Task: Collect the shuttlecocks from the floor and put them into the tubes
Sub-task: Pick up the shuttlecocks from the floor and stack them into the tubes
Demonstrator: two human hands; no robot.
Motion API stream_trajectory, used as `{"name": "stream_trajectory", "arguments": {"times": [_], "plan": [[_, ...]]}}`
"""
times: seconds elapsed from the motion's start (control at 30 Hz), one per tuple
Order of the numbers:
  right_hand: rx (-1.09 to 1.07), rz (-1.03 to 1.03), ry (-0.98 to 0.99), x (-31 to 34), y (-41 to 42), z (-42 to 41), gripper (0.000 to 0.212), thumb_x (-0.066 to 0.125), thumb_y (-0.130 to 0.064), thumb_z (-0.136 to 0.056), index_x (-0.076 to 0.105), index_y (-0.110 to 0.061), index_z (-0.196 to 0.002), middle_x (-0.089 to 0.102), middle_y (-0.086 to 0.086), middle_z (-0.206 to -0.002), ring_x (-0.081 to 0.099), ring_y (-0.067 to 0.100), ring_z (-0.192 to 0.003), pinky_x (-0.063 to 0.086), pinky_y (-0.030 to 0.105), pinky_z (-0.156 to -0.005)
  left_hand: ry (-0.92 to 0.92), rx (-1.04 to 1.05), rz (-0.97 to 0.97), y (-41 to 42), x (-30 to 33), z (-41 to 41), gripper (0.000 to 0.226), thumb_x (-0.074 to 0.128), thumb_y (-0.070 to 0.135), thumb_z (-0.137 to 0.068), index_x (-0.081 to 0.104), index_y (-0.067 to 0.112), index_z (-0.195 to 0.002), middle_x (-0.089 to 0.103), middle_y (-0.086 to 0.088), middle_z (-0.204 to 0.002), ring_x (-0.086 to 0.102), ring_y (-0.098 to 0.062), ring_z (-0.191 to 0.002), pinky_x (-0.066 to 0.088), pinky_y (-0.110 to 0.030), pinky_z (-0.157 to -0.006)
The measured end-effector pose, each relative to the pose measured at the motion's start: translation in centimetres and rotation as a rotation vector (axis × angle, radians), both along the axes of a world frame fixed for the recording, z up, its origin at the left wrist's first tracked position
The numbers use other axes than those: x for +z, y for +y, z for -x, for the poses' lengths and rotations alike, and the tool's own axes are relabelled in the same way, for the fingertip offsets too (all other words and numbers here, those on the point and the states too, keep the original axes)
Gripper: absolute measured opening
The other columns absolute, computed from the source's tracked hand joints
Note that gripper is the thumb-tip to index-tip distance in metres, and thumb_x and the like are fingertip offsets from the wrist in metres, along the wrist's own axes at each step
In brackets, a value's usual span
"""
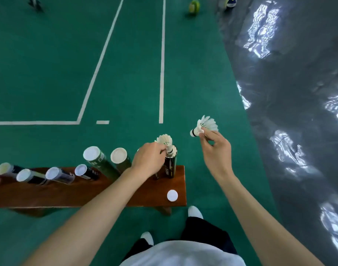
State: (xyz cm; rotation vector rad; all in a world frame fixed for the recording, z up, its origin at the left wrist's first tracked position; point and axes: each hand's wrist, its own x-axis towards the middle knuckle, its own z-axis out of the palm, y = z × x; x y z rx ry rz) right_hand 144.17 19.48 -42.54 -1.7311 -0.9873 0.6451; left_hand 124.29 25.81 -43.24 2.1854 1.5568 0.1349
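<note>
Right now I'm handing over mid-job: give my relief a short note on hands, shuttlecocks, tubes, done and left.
Left hand: pinches a shuttlecock at the mouth of the open black tube on the bench.
Right hand: fingers hold a second shuttlecock in the air, to the tube's right.
Done: six capped tubes line the bench.
Left: seat both shuttlecocks; the white cap lies loose on the bench.

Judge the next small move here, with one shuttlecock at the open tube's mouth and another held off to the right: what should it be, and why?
Probably the left hand should push its shuttlecock down into the open black tube and let go. Its cork end already sits at the mouth, feathers up, while the right hand pinches a second shuttlecock clear of the tube. The white cap lies on the bench.
</note>
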Motion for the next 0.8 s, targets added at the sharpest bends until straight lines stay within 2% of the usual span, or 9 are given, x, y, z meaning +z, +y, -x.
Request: {"name": "stream_trajectory", "arguments": {"times": [0.1,0.17,0.27,0.33,0.4,0.47,0.53,0.63,0.8], "plan": [[0.090,0.025,-0.023,-1.0,2.7,-2.2,0.022,0.064,-0.022,-0.102,0.077,-0.025,-0.120,0.070,-0.017,-0.100,0.059,0.021,-0.071,0.051,0.035,-0.067,0.064,0.059,0.018,0.8,-2.0,-2.8,0.027,0.051,0.027,-0.101,0.078,0.027,-0.102,0.074,-0.003,-0.085,0.066,-0.027,-0.075,0.050,-0.036,-0.060],[0.147,0.038,-0.038,-1.6,3.7,-3.0,0.023,0.063,-0.021,-0.102,0.077,-0.025,-0.120,0.070,-0.016,-0.100,0.057,0.021,-0.068,0.050,0.035,-0.063,0.112,0.103,0.031,0.9,-2.9,-3.8,0.026,0.051,0.025,-0.101,0.078,0.024,-0.102,0.074,-0.004,-0.090,0.067,-0.028,-0.080,0.052,-0.037,-0.062],[0.234,0.031,-0.061,-2.0,5.0,-4.0,0.022,0.063,-0.019,-0.102,0.077,-0.022,-0.119,0.069,-0.016,-0.105,0.060,0.014,-0.073,0.052,0.032,-0.067,0.188,0.139,0.085,1.3,-4.5,-4.6,0.023,0.053,0.024,-0.100,0.076,0.024,-0.099,0.073,-0.006,-0.088,0.068,-0.031,-0.083,0.057,-0.041,-0.067],[0.261,0.026,-0.073,-2.2,5.5,-4.3,0.021,0.064,-0.018,-0.102,0.078,-0.019,-0.118,0.069,-0.015,-0.108,0.063,0.012,-0.080,0.053,0.031,-0.073,0.217,0.124,0.151,1.3,-5.5,-4.8,0.024,0.056,0.037,-0.099,0.075,0.025,-0.108,0.074,-0.006,-0.095,0.069,-0.030,-0.090,0.057,-0.039,-0.072],[0.290,0.030,-0.061,-2.4,6.1,-4.6,0.021,0.064,-0.018,-0.102,0.078,-0.019,-0.117,0.069,-0.014,-0.108,0.063,0.012,-0.080,0.053,0.029,-0.073,0.184,0.144,0.254,1.5,-6.3,-5.1,0.041,0.062,0.054,-0.094,0.071,0.025,-0.120,0.075,-0.005,-0.106,0.069,-0.027,-0.098,0.055,-0.036,-0.078],[0.319,0.033,-0.058,-2.5,6.4,-4.7,0.021,0.064,-0.018,-0.103,0.078,-0.019,-0.118,0.068,-0.014,-0.107,0.061,0.013,-0.078,0.053,0.028,-0.072,0.177,0.182,0.318,1.7,-6.8,-5.6,0.052,0.064,0.060,-0.090,0.068,0.021,-0.124,0.073,-0.005,-0.111,0.067,-0.026,-0.103,0.055,-0.039,-0.084],[0.344,0.044,-0.048,-2.9,6.8,-4.8,0.022,0.063,-0.019,-0.103,0.077,-0.019,-0.119,0.067,-0.015,-0.108,0.061,0.013,-0.078,0.053,0.027,-0.073,0.207,0.185,0.321,2.0,-7.1,-6.2,0.042,0.062,0.054,-0.092,0.070,0.021,-0.117,0.073,-0.004,-0.108,0.067,-0.027,-0.101,0.056,-0.040,-0.084],[0.381,0.055,-0.035,-3.1,6.9,-4.7,0.021,0.064,-0.019,-0.102,0.077,-0.019,-0.119,0.067,-0.018,-0.112,0.064,0.011,-0.083,0.055,0.025,-0.078,0.270,0.194,0.357,2.2,-7.6,-7.0,0.026,0.058,0.045,-0.094,0.066,0.021,-0.098,0.070,-0.003,-0.099,0.065,-0.025,-0.091,0.054,-0.036,-0.075],[0.413,0.087,-0.030,-3.5,7.2,-4.5,0.022,0.064,-0.019,-0.102,0.077,-0.019,-0.119,0.068,-0.018,-0.114,0.066,0.007,-0.087,0.055,0.021,-0.079,0.355,0.210,0.438,1.7,-8.5,-7.4,0.038,0.057,0.045,-0.097,0.062,0.014,-0.119,0.067,-0.006,-0.115,0.065,-0.028,-0.100,0.051,-0.036,-0.076]]}}
